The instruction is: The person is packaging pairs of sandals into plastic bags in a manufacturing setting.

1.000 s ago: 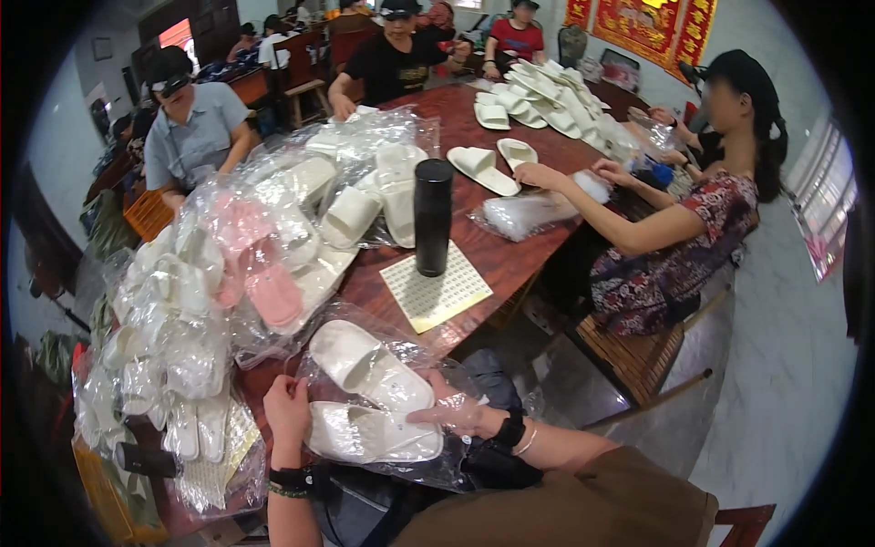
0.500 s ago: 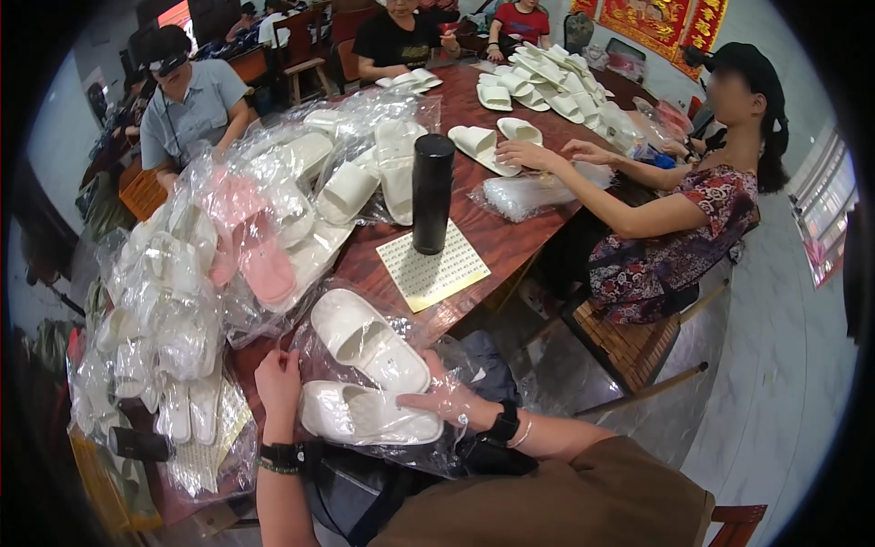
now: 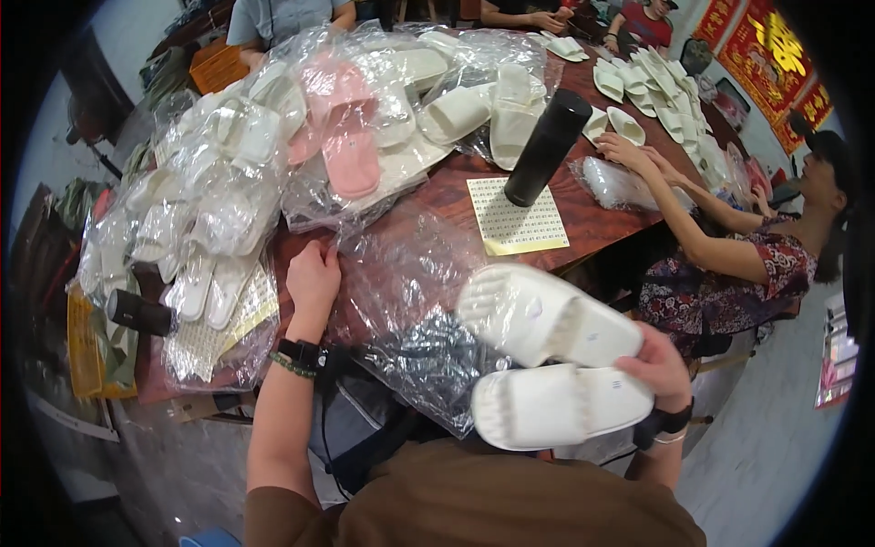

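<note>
My right hand [image 3: 663,366] grips a pair of white slippers at their toe ends. One slipper [image 3: 533,314] is above the other slipper [image 3: 561,406], and both are held over the front of the table with soles down. My left hand [image 3: 313,278] is closed at the edge of a clear plastic bag [image 3: 401,273], fingers partly hidden. The bag spreads flat and crumpled from that hand across the table's front edge, beside the slippers' heel ends. The slippers appear to be outside it.
A heap of bagged white slippers [image 3: 219,173] with a pink pair [image 3: 351,159] covers the table's left. A black bottle [image 3: 550,150] stands on a sticker sheet [image 3: 519,223]. At right, a co-worker's hands [image 3: 629,155] touch white slippers; a slipper pile [image 3: 661,96] lies behind.
The slippers, previously within the clear bag, have moved right with my right hand and away from my left hand. The bag now lies spread between. The view has shifted.
</note>
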A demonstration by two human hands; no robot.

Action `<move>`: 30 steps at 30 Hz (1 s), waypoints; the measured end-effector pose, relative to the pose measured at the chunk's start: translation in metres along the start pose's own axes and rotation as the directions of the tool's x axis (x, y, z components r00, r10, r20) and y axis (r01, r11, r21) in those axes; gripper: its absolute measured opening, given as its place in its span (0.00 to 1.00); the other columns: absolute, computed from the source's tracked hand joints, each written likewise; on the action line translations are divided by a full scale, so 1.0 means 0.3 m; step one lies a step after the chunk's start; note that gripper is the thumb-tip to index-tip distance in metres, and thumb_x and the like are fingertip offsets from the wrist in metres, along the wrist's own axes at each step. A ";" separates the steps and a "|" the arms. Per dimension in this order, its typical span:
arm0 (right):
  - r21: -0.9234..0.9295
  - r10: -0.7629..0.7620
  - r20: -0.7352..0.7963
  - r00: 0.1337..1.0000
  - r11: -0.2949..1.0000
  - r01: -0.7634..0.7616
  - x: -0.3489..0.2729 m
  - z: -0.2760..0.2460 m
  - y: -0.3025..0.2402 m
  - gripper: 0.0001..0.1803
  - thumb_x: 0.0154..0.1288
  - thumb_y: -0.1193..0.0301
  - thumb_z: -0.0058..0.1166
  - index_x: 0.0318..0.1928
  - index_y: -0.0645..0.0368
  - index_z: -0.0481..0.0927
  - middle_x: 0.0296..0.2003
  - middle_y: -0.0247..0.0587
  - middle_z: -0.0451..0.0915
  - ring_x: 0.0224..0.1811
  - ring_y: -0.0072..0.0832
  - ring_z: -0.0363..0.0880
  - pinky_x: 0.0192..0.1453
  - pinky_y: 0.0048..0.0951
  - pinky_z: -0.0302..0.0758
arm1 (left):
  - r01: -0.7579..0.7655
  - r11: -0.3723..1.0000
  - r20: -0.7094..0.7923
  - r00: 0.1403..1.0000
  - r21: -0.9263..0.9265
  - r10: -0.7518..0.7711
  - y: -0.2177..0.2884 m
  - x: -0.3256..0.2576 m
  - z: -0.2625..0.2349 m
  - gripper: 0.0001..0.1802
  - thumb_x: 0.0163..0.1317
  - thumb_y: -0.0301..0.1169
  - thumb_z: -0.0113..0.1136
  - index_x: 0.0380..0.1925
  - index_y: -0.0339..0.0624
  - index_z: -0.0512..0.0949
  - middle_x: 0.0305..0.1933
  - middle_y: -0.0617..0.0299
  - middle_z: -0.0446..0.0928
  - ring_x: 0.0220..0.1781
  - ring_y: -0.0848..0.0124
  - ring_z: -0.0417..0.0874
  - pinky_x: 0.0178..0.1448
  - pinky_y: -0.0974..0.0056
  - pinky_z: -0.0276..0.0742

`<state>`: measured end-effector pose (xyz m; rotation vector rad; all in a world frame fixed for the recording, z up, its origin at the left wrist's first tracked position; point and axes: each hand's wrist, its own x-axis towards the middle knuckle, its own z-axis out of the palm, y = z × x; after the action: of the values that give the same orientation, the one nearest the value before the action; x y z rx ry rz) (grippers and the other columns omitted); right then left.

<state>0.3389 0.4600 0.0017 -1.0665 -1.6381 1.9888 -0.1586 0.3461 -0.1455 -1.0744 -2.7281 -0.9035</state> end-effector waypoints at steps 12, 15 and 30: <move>-0.057 -0.337 -0.270 0.902 0.941 0.335 -0.147 -0.247 0.008 0.37 0.60 0.69 0.66 0.68 0.70 0.69 0.59 0.51 0.80 0.58 0.38 0.82 0.62 0.37 0.79 | 0.066 0.997 -0.060 0.996 -0.029 -0.068 -0.025 -0.010 -0.025 0.13 0.67 0.38 0.60 0.32 0.39 0.79 0.30 0.42 0.83 0.37 0.41 0.85 0.41 0.42 0.79; -0.552 -0.231 -0.339 0.912 0.834 0.006 -0.002 -0.165 -0.001 0.36 0.69 0.60 0.60 0.70 0.69 0.66 0.61 0.55 0.78 0.59 0.39 0.81 0.62 0.35 0.80 | 0.111 0.983 -0.102 0.987 -0.145 -0.127 -0.053 -0.033 -0.014 0.14 0.68 0.37 0.60 0.31 0.36 0.78 0.31 0.41 0.83 0.36 0.41 0.84 0.43 0.41 0.77; 0.134 -0.299 -0.276 0.914 0.929 0.345 0.467 0.527 0.376 0.19 0.74 0.79 0.53 0.62 0.67 0.71 0.52 0.42 0.82 0.50 0.22 0.82 0.54 0.24 0.79 | 0.419 0.031 0.352 0.799 -0.908 -0.487 -0.038 -0.360 -0.155 0.08 0.78 0.32 0.45 0.48 0.41 0.63 0.42 0.47 0.81 0.26 0.63 0.85 0.23 0.68 0.81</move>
<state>0.1529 0.4177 -0.1429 -0.8723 -1.3693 1.6732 -0.0911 0.2491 -0.1422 0.0559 -2.1424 -2.9735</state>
